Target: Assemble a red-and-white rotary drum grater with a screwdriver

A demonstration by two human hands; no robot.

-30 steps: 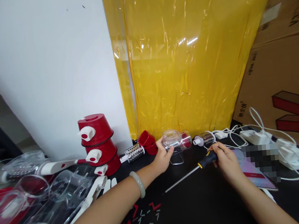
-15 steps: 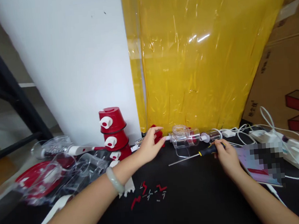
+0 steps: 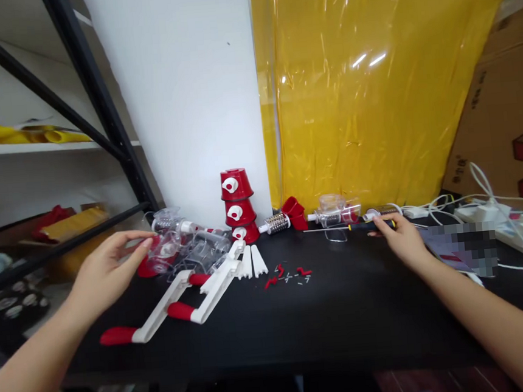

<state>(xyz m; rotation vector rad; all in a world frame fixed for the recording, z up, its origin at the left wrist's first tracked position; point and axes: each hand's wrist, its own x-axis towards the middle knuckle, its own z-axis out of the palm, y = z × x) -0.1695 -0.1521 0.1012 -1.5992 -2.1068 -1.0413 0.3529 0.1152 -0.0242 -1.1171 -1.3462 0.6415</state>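
Observation:
My right hand grips a screwdriver by its dark handle with a yellow band. The thin shaft points left, in front of a clear plastic grater body. On the left, my left hand is open, thumb and fingers apart, holding nothing. Its fingertips come near a pile of clear plastic parts; I cannot tell whether they touch. Two white crank handles with red grips lie on the black table. Small red and metal pieces are scattered mid-table.
A stack of red bases with white knobs stands against the white panel. Beside it lie a metal grating drum and red pieces. White cables and a power strip sit at right, near a tablet. A black shelf frame rises left.
My left hand has moved from the table's back middle to the far left. The view has shifted left, bringing the crank handles into sight. The screwdriver stays in my right hand, its shaft now nearly level.

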